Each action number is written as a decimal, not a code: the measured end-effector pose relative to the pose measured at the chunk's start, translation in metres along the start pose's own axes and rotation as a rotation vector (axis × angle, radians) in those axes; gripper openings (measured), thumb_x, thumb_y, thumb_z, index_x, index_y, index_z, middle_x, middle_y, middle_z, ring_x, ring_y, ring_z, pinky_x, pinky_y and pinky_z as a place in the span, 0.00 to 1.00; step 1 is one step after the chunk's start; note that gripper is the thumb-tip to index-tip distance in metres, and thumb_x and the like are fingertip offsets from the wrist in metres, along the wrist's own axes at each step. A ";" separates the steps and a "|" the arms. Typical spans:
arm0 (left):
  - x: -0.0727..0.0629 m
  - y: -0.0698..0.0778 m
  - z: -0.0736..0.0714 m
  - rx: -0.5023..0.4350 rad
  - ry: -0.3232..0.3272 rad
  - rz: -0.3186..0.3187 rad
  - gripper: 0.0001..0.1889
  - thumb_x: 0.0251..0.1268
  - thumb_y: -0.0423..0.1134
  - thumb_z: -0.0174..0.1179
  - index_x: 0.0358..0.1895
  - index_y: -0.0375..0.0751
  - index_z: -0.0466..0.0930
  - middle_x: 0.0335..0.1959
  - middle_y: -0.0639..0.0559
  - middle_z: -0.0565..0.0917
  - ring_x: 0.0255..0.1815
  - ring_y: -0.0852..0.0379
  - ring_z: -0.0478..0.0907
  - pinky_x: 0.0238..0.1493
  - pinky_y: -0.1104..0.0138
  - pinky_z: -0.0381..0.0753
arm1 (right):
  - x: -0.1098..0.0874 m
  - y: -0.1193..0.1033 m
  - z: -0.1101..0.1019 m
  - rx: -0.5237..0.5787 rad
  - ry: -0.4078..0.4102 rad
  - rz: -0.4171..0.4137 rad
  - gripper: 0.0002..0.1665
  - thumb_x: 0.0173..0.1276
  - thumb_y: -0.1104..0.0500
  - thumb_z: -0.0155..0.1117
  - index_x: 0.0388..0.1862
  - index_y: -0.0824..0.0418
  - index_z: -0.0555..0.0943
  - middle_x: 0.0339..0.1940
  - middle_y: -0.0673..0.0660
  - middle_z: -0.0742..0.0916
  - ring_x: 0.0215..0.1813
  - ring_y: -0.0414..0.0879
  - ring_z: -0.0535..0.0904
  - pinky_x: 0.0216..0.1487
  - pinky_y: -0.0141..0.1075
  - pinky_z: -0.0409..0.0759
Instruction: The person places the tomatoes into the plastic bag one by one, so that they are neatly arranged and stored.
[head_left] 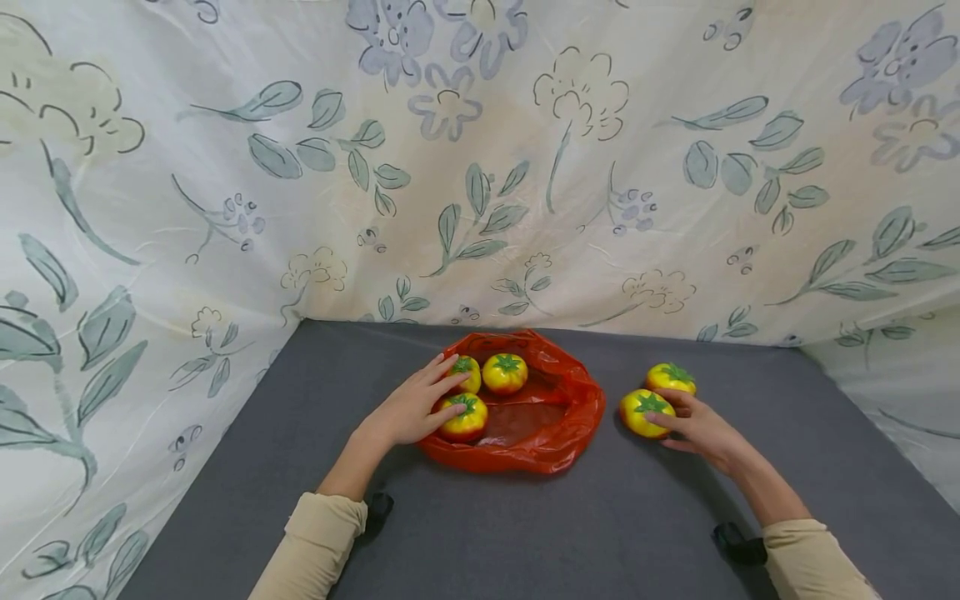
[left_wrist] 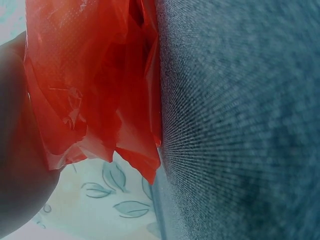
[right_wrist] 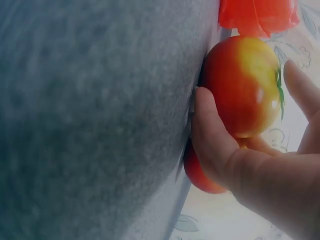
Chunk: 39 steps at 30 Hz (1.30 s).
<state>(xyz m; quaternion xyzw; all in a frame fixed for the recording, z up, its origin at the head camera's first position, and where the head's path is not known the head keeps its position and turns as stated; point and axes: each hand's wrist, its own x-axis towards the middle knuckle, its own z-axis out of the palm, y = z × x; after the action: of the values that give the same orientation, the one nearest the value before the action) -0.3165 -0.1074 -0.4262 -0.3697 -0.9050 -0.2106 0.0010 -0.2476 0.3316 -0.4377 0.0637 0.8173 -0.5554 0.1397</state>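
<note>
My left hand (head_left: 416,404) lies over the left rim of a red plastic bag (head_left: 555,450), fingers stretched out onto the tomatoes inside. Three yellow-and-red tomatoes with green leafy tops sit in the open bag: a front one (head_left: 465,421) under the fingertips, a back-left one (head_left: 468,372) partly covered by fingers, and another (head_left: 506,373) to their right. Right of the bag, my right hand (head_left: 697,425) grips a similar tomato (right_wrist: 242,85) with its fingers around the side, low by the tabletop. A second loose tomato (head_left: 672,377) sits right behind it, partly hidden by that hand in the right wrist view.
A dark grey cloth (head_left: 517,525) covers the table. Floral fabric (head_left: 480,167) hangs behind it and along both sides. Each wrist carries a black strap-on device (head_left: 738,546). In the left wrist view, the bag's crumpled side (left_wrist: 95,85) stands against the cloth.
</note>
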 end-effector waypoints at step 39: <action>-0.002 0.001 -0.002 0.020 0.004 0.022 0.30 0.69 0.52 0.54 0.70 0.44 0.65 0.74 0.41 0.54 0.75 0.41 0.43 0.68 0.45 0.52 | -0.007 -0.007 -0.001 0.077 0.031 -0.019 0.53 0.68 0.55 0.64 0.75 0.70 0.40 0.67 0.79 0.55 0.49 0.48 0.74 0.51 0.37 0.78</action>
<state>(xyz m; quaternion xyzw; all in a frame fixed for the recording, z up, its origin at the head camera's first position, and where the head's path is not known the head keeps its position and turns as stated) -0.3146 -0.1085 -0.4238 -0.3790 -0.9030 -0.2023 0.0087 -0.2428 0.3305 -0.4291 0.0700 0.7979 -0.5868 0.1190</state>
